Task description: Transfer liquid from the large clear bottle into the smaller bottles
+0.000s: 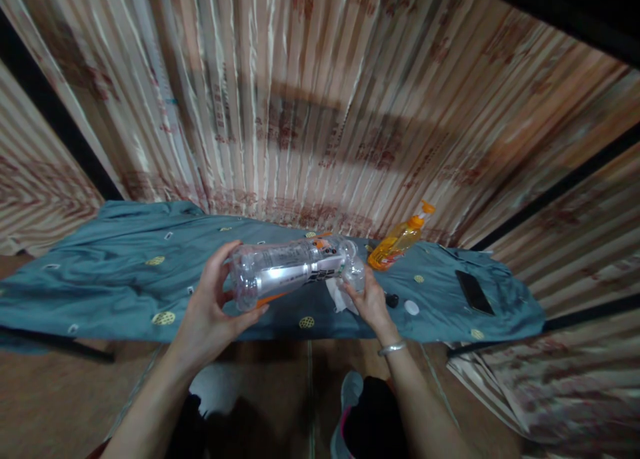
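A large clear plastic bottle [280,269] with a printed label lies sideways in the air between my hands, above the cloth-covered table. My left hand [216,292] is wrapped round its base end, thumb underneath. At the other end, my right hand [367,299] grips the bottle near its neck; the fingers are partly hidden behind it. Something thin and orange [273,300] shows along the bottle's lower edge; I cannot make out what it is. Below my right hand a piece of white tissue or paper [341,296] rests on the cloth.
A pump bottle of orange liquid [400,239] stands at the back right. Near my right wrist lie a small black object [392,300] and a white round cap [411,307]. A dark phone [474,292] is farther right on the blue-green cloth [125,279]. Striped curtains [300,112] hang behind.
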A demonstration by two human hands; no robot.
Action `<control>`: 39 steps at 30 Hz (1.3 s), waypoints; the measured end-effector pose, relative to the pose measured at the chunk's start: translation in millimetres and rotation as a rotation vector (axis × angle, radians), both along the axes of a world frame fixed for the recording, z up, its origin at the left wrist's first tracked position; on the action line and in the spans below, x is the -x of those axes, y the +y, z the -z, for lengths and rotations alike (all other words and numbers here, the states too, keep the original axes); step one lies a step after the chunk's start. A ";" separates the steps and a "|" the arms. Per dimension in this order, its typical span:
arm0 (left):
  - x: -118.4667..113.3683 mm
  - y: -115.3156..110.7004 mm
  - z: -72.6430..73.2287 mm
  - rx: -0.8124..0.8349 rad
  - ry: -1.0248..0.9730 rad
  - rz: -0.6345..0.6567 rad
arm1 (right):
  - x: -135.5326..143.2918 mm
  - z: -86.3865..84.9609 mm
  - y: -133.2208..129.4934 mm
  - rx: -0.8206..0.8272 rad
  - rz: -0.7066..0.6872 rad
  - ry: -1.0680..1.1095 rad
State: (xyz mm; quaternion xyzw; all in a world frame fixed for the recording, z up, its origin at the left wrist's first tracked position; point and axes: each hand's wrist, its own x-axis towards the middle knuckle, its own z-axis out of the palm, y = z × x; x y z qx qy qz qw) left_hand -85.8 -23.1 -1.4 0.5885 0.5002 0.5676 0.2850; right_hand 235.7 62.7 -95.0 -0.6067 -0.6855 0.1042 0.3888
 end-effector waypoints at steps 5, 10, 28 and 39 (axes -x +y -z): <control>-0.3 0.7 2.0 -0.035 0.007 -0.004 | -2.9 3.0 0.0 -0.019 0.002 -0.005; -0.7 0.8 0.4 -0.037 0.000 0.009 | -5.0 5.3 0.7 -0.030 -0.004 -0.022; -1.2 -0.1 -3.1 -0.003 -0.019 0.031 | -1.6 -3.0 -2.3 0.007 0.002 0.007; -0.9 -1.3 -4.0 -0.016 -0.029 0.032 | -3.1 -1.7 -1.9 -0.003 0.002 -0.013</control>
